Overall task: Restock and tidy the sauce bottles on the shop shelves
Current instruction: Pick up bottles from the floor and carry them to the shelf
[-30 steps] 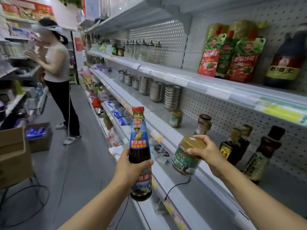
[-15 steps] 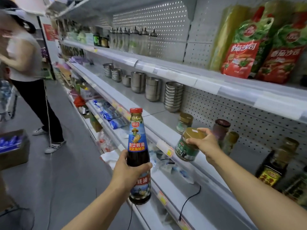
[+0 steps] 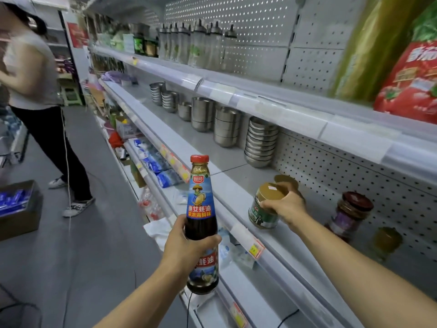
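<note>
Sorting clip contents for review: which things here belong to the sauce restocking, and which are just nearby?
Job in hand:
oyster sauce bottle, held by left hand
green-label jar, gripped by right hand at the shelf
purple-label jar

Just nearby:
steel bowls
tomato sauce pouch
cardboard box

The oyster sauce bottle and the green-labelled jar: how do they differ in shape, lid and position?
The oyster sauce bottle is tall and slim with a narrow neck; the green-labelled jar is short and wide. The bottle has a small red cap, the jar a broad gold lid. The left hand holds the bottle in the aisle; the right hand holds the jar at the shelf. Each is gripped by one hand.
</note>
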`<control>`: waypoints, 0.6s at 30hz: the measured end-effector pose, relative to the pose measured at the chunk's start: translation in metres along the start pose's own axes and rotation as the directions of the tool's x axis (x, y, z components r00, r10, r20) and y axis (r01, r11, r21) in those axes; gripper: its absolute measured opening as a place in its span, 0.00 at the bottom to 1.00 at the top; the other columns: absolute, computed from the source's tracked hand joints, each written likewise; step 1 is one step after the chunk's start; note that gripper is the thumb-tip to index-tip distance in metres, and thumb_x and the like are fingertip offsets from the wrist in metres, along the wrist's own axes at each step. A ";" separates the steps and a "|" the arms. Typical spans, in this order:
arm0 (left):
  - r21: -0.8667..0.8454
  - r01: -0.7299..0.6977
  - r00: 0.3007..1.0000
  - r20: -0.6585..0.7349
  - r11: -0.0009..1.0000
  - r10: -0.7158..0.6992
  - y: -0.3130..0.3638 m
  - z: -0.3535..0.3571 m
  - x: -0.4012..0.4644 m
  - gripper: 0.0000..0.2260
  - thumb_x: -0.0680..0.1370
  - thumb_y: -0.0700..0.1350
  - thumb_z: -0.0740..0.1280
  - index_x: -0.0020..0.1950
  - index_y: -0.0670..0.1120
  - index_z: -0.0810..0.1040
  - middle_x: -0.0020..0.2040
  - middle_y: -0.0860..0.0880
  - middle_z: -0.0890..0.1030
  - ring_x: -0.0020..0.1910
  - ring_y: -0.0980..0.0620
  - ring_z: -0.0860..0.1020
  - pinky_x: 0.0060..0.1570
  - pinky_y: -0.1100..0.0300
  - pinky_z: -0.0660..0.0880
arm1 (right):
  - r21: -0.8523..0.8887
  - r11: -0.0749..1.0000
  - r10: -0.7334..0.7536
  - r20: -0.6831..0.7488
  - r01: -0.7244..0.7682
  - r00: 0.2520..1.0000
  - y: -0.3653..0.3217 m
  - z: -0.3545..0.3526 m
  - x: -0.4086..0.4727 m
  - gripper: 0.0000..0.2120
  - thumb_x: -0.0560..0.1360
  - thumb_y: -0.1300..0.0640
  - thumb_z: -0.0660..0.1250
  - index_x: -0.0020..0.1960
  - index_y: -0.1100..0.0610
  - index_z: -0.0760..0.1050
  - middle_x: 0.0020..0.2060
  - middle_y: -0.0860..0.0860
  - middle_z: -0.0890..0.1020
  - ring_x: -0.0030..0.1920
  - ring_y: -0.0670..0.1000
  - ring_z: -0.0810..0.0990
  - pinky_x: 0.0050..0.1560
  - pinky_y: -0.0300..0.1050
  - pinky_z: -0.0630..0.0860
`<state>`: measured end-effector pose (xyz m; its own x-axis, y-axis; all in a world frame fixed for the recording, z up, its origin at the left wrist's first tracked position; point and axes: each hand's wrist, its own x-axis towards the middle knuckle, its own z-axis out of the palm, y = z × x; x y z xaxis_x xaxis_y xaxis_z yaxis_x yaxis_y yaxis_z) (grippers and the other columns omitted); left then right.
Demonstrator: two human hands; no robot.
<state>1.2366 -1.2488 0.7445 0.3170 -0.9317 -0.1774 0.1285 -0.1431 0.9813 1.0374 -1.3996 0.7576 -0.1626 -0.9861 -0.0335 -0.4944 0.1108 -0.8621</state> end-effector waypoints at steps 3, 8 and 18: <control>0.009 0.011 1.000 0.005 1.000 -0.011 -0.003 0.003 0.017 0.21 0.66 0.36 0.77 0.51 0.53 0.73 0.48 0.47 0.82 0.45 0.44 0.82 0.43 0.51 0.79 | -0.003 0.999 0.033 0.047 -0.033 0.998 0.002 0.008 0.008 0.34 0.63 0.61 0.78 0.66 0.53 0.68 0.57 0.55 0.75 0.51 0.52 0.73 0.53 0.47 0.75; 0.006 0.020 1.000 0.012 1.000 -0.020 -0.005 0.010 0.036 0.21 0.66 0.36 0.76 0.53 0.51 0.73 0.47 0.48 0.81 0.43 0.47 0.81 0.37 0.56 0.76 | -0.022 0.998 0.058 0.068 -0.056 0.996 0.003 0.019 0.019 0.34 0.65 0.62 0.76 0.67 0.52 0.65 0.59 0.56 0.74 0.50 0.52 0.71 0.46 0.43 0.71; 0.013 0.040 0.999 0.029 0.999 -0.040 -0.011 0.021 0.051 0.20 0.66 0.36 0.76 0.50 0.53 0.72 0.47 0.49 0.80 0.43 0.48 0.80 0.36 0.57 0.75 | -0.040 0.998 0.045 0.039 -0.043 0.998 0.005 0.026 0.022 0.37 0.66 0.57 0.77 0.70 0.50 0.64 0.61 0.54 0.75 0.57 0.54 0.74 0.56 0.48 0.73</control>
<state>1.2321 -1.3018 0.7265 0.2841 -0.9345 -0.2145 0.1288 -0.1845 0.9744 1.0534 -1.4236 0.7399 -0.1510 -0.9843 -0.0917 -0.5205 0.1580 -0.8391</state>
